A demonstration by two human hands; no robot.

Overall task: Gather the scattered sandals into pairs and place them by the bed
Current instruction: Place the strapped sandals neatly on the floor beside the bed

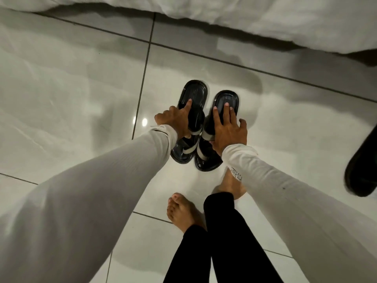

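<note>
Two glossy black sandals with pale straps lie side by side on the white tiled floor, heels pointing toward the bed. My left hand (175, 119) grips the left sandal (193, 92) by its strap, index finger stretched along the footbed. My right hand (227, 129) holds the right sandal (227, 98) the same way, fingers spread over the strap and footbed. The bed's white cover (265, 17) hangs along the top of the view, a short way beyond the sandals.
A black slipper-like shape (361, 166) lies at the right edge. My bare feet (183, 211) stand on the tiles just behind the sandals. A dark gap under the bed (363, 58) shows at the upper right.
</note>
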